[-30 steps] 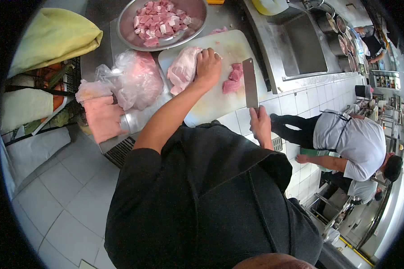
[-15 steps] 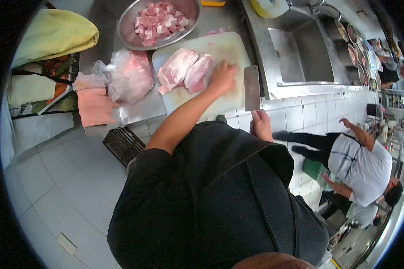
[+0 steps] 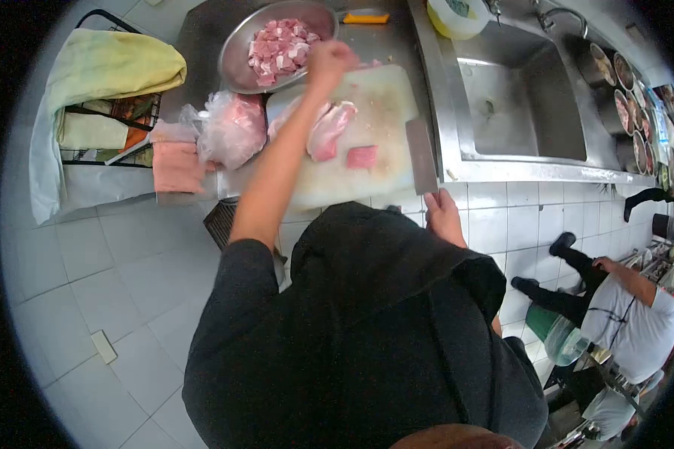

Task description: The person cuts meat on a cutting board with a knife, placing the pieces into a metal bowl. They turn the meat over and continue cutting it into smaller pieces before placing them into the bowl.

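My left hand point(image 3: 332, 61) is at the right rim of the steel bowl point(image 3: 236, 75), its fingers smeared by motion; whether it holds anything is not clear. Cubes of pink meat point(image 3: 279, 49) lie in the bowl. My right hand point(image 3: 445, 217) grips the handle of a cleaver point(image 3: 421, 157), its broad blade over the right edge of the white cutting board point(image 3: 386, 97). A large piece of meat point(image 3: 329, 132) rests on the board, partly hidden by my left forearm. Nearer the board's middle lies one small pink piece point(image 3: 362, 157).
Left of the board are a plastic bag of meat point(image 3: 234, 129) and a pink cloth point(image 3: 177, 166). A yellow-handled tool point(image 3: 366, 19) lies beyond the board. At the right are a sink point(image 3: 520, 101), metal pots point(image 3: 618, 111) and a person in white point(image 3: 625, 322).
My left hand has moved from the board up to the bowl's rim. One small piece now shows on the board, against two a second ago. The cleaver stays at the board's right edge.
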`<act>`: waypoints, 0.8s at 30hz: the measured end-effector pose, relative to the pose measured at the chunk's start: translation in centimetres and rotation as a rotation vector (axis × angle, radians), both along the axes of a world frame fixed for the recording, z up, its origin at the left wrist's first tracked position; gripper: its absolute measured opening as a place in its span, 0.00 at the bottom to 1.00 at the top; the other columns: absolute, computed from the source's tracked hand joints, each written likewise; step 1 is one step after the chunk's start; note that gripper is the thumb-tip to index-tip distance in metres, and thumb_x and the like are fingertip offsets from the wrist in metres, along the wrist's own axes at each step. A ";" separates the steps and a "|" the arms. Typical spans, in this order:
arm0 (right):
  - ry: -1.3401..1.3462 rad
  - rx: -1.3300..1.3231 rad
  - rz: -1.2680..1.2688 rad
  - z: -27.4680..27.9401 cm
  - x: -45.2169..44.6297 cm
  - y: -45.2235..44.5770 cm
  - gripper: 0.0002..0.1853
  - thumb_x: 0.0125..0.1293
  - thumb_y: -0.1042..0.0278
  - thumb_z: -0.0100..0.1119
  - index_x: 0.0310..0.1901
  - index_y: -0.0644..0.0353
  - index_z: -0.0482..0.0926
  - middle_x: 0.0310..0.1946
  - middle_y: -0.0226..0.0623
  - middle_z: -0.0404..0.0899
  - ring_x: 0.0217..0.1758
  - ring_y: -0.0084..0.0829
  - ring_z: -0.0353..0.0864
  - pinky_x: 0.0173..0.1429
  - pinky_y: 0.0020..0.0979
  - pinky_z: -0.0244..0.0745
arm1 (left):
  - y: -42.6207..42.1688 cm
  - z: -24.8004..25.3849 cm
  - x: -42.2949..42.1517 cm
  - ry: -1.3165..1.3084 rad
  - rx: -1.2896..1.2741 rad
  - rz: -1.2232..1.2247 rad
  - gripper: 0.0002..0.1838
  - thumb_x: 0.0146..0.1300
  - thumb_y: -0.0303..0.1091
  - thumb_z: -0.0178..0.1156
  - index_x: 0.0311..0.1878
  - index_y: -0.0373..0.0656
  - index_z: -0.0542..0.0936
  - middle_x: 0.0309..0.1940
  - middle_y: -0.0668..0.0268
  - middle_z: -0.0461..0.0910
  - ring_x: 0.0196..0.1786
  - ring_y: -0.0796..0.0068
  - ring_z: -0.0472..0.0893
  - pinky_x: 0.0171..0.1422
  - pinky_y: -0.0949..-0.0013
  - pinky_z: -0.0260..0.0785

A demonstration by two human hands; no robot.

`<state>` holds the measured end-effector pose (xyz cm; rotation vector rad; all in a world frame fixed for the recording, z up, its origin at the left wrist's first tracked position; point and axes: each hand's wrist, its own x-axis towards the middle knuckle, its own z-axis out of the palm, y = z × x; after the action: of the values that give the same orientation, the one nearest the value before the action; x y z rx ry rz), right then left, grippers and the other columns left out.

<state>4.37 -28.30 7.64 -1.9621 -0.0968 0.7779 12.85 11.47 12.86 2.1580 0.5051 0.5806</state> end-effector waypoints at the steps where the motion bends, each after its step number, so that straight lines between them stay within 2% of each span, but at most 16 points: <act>1: 0.001 -0.011 0.014 0.1 0.1 0.0 0.17 0.75 0.57 0.55 0.40 0.68 0.73 0.24 0.43 0.77 0.23 0.33 0.76 0.29 0.37 0.71 | 2.3 2.7 0.0 0.062 0.137 -0.016 0.14 0.50 0.35 0.74 0.40 0.40 0.86 0.35 0.63 0.87 0.34 0.74 0.82 0.42 0.67 0.76; 2: -0.013 0.002 0.032 0.2 0.2 -0.1 0.17 0.74 0.57 0.55 0.44 0.68 0.74 0.25 0.46 0.79 0.25 0.36 0.79 0.32 0.38 0.73 | 3.6 4.3 0.3 0.125 0.271 -0.034 0.18 0.50 0.35 0.74 0.44 0.39 0.86 0.37 0.61 0.87 0.35 0.73 0.83 0.44 0.67 0.77; 3: -0.058 -0.049 0.067 -0.4 0.4 -0.1 0.18 0.74 0.57 0.56 0.47 0.68 0.75 0.31 0.52 0.83 0.32 0.46 0.83 0.39 0.42 0.76 | 2.8 5.8 -0.2 0.145 0.385 0.029 0.26 0.47 0.39 0.75 0.51 0.41 0.82 0.46 0.54 0.83 0.48 0.61 0.77 0.55 0.59 0.70; 5: -0.149 -0.095 0.115 0.0 0.5 0.2 0.18 0.73 0.57 0.56 0.47 0.69 0.75 0.37 0.57 0.84 0.39 0.55 0.84 0.45 0.46 0.76 | 1.3 7.8 -1.6 0.172 0.625 0.162 0.44 0.42 0.47 0.77 0.65 0.43 0.75 0.64 0.40 0.73 0.72 0.37 0.65 0.75 0.44 0.56; 7: -0.117 -0.096 0.119 0.9 0.7 0.4 0.18 0.73 0.58 0.56 0.47 0.68 0.75 0.38 0.58 0.84 0.42 0.58 0.84 0.46 0.47 0.76 | 2.0 1.9 -1.6 -0.070 0.332 -0.176 0.22 0.51 0.36 0.73 0.51 0.41 0.85 0.43 0.57 0.86 0.43 0.68 0.85 0.53 0.64 0.77; 9: -0.141 -0.088 0.128 0.7 0.5 0.6 0.17 0.73 0.58 0.56 0.47 0.68 0.74 0.39 0.59 0.84 0.44 0.60 0.83 0.48 0.49 0.76 | -5.2 0.3 -6.5 0.276 0.220 -0.267 0.28 0.51 0.36 0.73 0.58 0.43 0.82 0.52 0.52 0.83 0.56 0.62 0.83 0.63 0.61 0.73; 10: -0.181 -0.082 0.136 0.3 0.4 0.5 0.17 0.73 0.58 0.55 0.47 0.68 0.74 0.39 0.59 0.84 0.44 0.60 0.83 0.48 0.50 0.76 | -7.1 -1.8 -8.4 0.321 0.287 -0.503 0.28 0.51 0.37 0.72 0.58 0.45 0.81 0.55 0.50 0.80 0.61 0.55 0.78 0.67 0.57 0.69; 12: -0.224 -0.087 0.141 0.2 -0.1 0.5 0.16 0.74 0.59 0.55 0.48 0.67 0.73 0.39 0.59 0.84 0.45 0.61 0.83 0.49 0.51 0.75 | -10.2 -5.4 -11.4 0.449 0.386 -0.570 0.25 0.51 0.38 0.72 0.54 0.43 0.81 0.52 0.50 0.79 0.59 0.50 0.77 0.65 0.55 0.69; 15: -0.237 -0.117 0.133 0.7 -0.9 1.0 0.15 0.73 0.60 0.54 0.48 0.66 0.72 0.40 0.59 0.84 0.46 0.62 0.82 0.50 0.53 0.75 | -11.8 -9.2 -13.5 0.330 0.469 -0.353 0.23 0.47 0.36 0.73 0.49 0.41 0.82 0.42 0.50 0.80 0.49 0.49 0.81 0.58 0.52 0.73; 18: -0.252 -0.146 0.119 0.8 -1.7 1.5 0.15 0.73 0.61 0.54 0.48 0.66 0.71 0.40 0.59 0.84 0.46 0.62 0.82 0.51 0.53 0.76 | -11.1 -10.3 -12.8 0.241 0.315 -0.322 0.19 0.49 0.36 0.72 0.44 0.41 0.82 0.40 0.51 0.80 0.45 0.49 0.82 0.51 0.53 0.75; 21: -0.272 -0.180 0.099 0.7 -2.3 1.9 0.15 0.73 0.61 0.54 0.48 0.67 0.71 0.40 0.59 0.84 0.46 0.62 0.82 0.50 0.52 0.76 | -11.0 -10.1 -12.0 0.324 0.214 -0.336 0.15 0.49 0.35 0.71 0.40 0.40 0.83 0.37 0.52 0.81 0.43 0.48 0.82 0.47 0.53 0.76; 24: -0.280 -0.189 0.089 0.9 -3.1 2.0 0.15 0.73 0.61 0.54 0.48 0.67 0.71 0.40 0.59 0.84 0.46 0.62 0.82 0.51 0.52 0.76 | -11.3 -10.4 -11.0 0.265 0.152 -0.280 0.12 0.50 0.35 0.71 0.36 0.40 0.83 0.32 0.51 0.82 0.37 0.50 0.84 0.43 0.55 0.76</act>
<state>1.24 -26.32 8.50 -2.2514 -0.2880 0.5815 1.86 0.19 2.47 2.4123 0.2966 0.1841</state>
